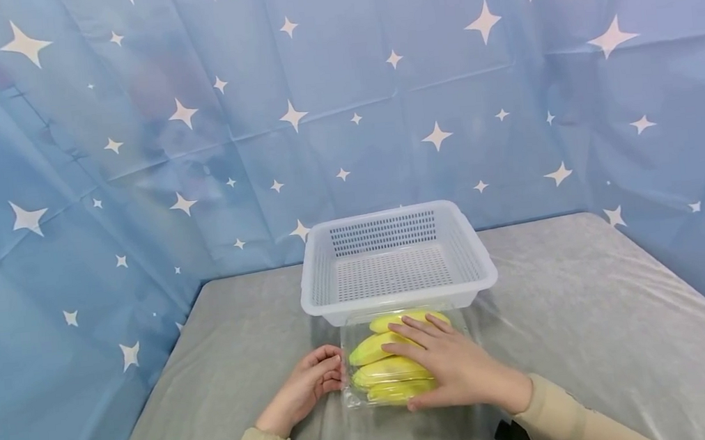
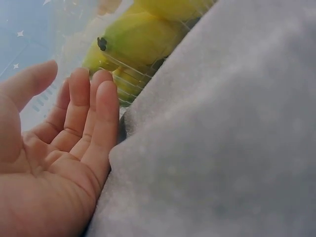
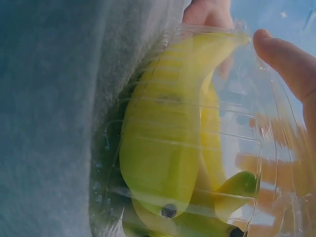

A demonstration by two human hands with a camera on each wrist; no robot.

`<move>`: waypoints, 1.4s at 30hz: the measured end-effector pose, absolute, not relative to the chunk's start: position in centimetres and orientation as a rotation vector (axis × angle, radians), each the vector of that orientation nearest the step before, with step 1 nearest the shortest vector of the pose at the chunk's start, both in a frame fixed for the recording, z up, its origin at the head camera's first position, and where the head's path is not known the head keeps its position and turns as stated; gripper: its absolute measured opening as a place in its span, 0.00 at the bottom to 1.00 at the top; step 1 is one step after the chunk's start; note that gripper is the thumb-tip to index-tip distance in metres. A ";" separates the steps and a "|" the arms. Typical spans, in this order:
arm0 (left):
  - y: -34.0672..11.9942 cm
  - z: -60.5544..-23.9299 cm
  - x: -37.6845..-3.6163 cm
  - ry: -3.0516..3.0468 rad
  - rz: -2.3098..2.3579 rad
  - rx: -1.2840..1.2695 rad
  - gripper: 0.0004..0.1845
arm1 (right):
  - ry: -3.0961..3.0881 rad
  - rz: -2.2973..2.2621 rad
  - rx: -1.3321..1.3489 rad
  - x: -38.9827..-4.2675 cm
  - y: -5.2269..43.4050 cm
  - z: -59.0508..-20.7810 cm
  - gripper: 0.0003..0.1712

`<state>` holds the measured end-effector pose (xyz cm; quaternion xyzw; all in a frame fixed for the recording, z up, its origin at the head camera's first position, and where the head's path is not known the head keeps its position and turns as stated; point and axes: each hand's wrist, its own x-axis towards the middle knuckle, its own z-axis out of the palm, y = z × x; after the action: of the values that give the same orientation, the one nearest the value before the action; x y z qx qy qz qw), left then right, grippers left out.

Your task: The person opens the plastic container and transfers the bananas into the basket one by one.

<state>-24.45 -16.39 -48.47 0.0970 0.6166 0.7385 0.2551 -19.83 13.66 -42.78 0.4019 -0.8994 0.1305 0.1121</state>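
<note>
A clear plastic box (image 1: 348,333) lies in front of the basket in the head view, with several yellow bananas (image 1: 383,371) inside. Green tinges and dark tips show on the bananas (image 3: 160,133) in the right wrist view. My right hand (image 1: 453,368) rests on top of the box, fingers spread and fairly straight. At the box's left side is my left hand (image 1: 309,386), its fingers loosely bent and the fingertips close to the wall. In the left wrist view that palm (image 2: 59,163) holds nothing; whether the fingertips touch the plastic I cannot tell.
Directly behind the box stands a white perforated plastic basket (image 1: 478,254), with no contents showing. Grey cloth (image 1: 562,313) covers the table. A blue curtain with white stars (image 1: 351,59) hangs behind and along both sides.
</note>
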 end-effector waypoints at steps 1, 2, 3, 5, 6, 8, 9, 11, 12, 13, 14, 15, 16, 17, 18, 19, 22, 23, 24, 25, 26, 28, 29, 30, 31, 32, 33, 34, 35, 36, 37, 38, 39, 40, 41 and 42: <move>-16.4 -48.5 -24.5 1.674 2.002 0.273 0.03 | -2.642 0.378 1.179 -19.8 13.7 -42.8 0.47; -16.3 -48.5 -24.5 1.675 2.000 0.283 0.04 | -2.644 0.375 1.177 -19.8 13.7 -42.7 0.47; -16.3 -48.5 -24.5 1.673 1.999 0.293 0.04 | -2.646 0.368 1.175 -19.9 13.7 -42.7 0.47; -16.3 -48.4 -24.6 1.676 2.003 0.308 0.03 | -2.654 0.360 1.171 -19.9 13.7 -42.6 0.47; -16.3 -48.4 -24.6 1.678 2.007 0.307 0.03 | -2.661 0.360 1.169 -19.9 13.7 -42.5 0.47; -16.4 -48.3 -24.6 1.680 2.017 0.291 0.03 | -2.670 0.359 1.175 -20.0 13.5 -42.4 0.47; -16.5 -48.3 -24.6 1.680 2.024 0.283 0.03 | -2.676 0.360 1.180 -20.1 13.5 -42.3 0.47; -16.6 -48.2 -24.5 1.680 2.035 0.271 0.02 | -2.686 0.374 1.190 -20.2 13.2 -42.1 0.46; -16.7 -48.2 -24.5 1.677 2.039 0.266 0.03 | -2.691 0.376 1.195 -20.2 13.1 -42.0 0.46; -16.8 -48.2 -24.5 1.675 2.040 0.263 0.03 | -2.697 0.385 1.200 -20.3 13.1 -41.9 0.46; -16.8 -48.1 -24.4 1.670 2.040 0.269 0.03 | -2.699 0.388 1.203 -20.3 13.0 -41.8 0.46; -16.9 -48.1 -24.5 1.668 2.040 0.278 0.03 | -2.703 0.390 1.205 -20.4 12.9 -41.7 0.46; -16.9 -48.1 -24.5 1.667 2.037 0.285 0.03 | -2.709 0.390 1.206 -20.4 12.9 -41.6 0.46; -16.9 -48.0 -24.5 1.666 2.035 0.293 0.04 | -2.716 0.385 1.206 -20.5 12.8 -41.5 0.47; -16.9 -48.1 -24.6 1.669 2.032 0.301 0.04 | -2.722 0.379 1.206 -20.5 12.7 -41.3 0.47; -16.9 -48.1 -24.6 1.670 2.030 0.306 0.04 | -2.728 0.374 1.205 -20.5 12.7 -41.1 0.47; -16.8 -48.1 -24.7 1.680 2.029 0.302 0.04 | -2.745 0.338 1.191 -20.5 12.4 -40.7 0.47; -16.7 -48.1 -24.7 1.682 2.028 0.298 0.04 | -2.745 0.325 1.182 -20.4 12.3 -40.6 0.47; -16.7 -48.0 -24.7 1.685 2.025 0.294 0.05 | -2.743 0.319 1.175 -20.3 12.3 -40.6 0.47; -16.6 -48.0 -24.7 1.684 2.023 0.290 0.05 | -2.741 0.317 1.167 -20.3 12.2 -40.6 0.47; -16.6 -48.0 -24.7 1.685 2.020 0.286 0.05 | -2.734 0.319 1.160 -20.2 12.2 -40.7 0.47; -16.6 -47.9 -24.6 1.686 2.012 0.280 0.05 | -2.719 0.320 1.147 -20.1 12.1 -40.9 0.48; -16.5 -47.9 -24.6 1.688 2.007 0.282 0.06 | -2.711 0.323 1.144 -20.1 12.1 -41.0 0.48; -16.5 -47.9 -24.6 1.689 2.001 0.282 0.06 | -2.704 0.324 1.143 -20.1 12.1 -41.1 0.48; -16.5 -47.8 -24.6 1.691 1.992 0.283 0.06 | -2.696 0.322 1.141 -20.0 12.1 -41.2 0.49; -16.5 -47.8 -24.6 1.694 1.981 0.286 0.06 | -2.689 0.316 1.139 -20.0 12.1 -41.3 0.49; -16.5 -47.8 -24.6 1.696 1.970 0.289 0.06 | -2.684 0.315 1.138 -20.0 12.1 -41.4 0.49; -16.5 -47.8 -24.7 1.700 1.956 0.294 0.06 | -2.681 0.315 1.138 -20.0 12.0 -41.4 0.49; -16.5 -47.7 -24.7 1.700 1.942 0.306 0.06 | -2.679 0.316 1.139 -20.0 12.0 -41.4 0.49; -16.5 -47.7 -24.7 1.701 1.926 0.312 0.06 | -2.678 0.318 1.139 -20.0 12.0 -41.5 0.49; -16.5 -47.7 -24.8 1.702 1.910 0.319 0.05 | -2.678 0.323 1.138 -20.0 12.0 -41.5 0.49; -16.5 -47.7 -24.9 1.699 1.894 0.326 0.05 | -2.679 0.327 1.137 -19.9 12.0 -41.5 0.49; -16.5 -47.7 -24.9 1.693 1.881 0.329 0.05 | -2.679 0.330 1.135 -19.9 12.0 -41.5 0.49; -16.5 -47.6 -25.0 1.687 1.868 0.336 0.04 | -2.679 0.330 1.132 -19.9 12.0 -41.5 0.48; -16.5 -47.6 -25.1 1.681 1.856 0.341 0.04 | -2.679 0.330 1.128 -19.8 12.1 -41.6 0.48; -16.5 -47.7 -25.1 1.678 1.843 0.348 0.05 | -2.678 0.333 1.124 -19.8 12.1 -41.6 0.48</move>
<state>-25.13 -16.49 -47.66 0.1314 0.6344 0.6968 0.3077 -19.77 12.10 -41.61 0.3822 -0.9106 0.1132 0.1089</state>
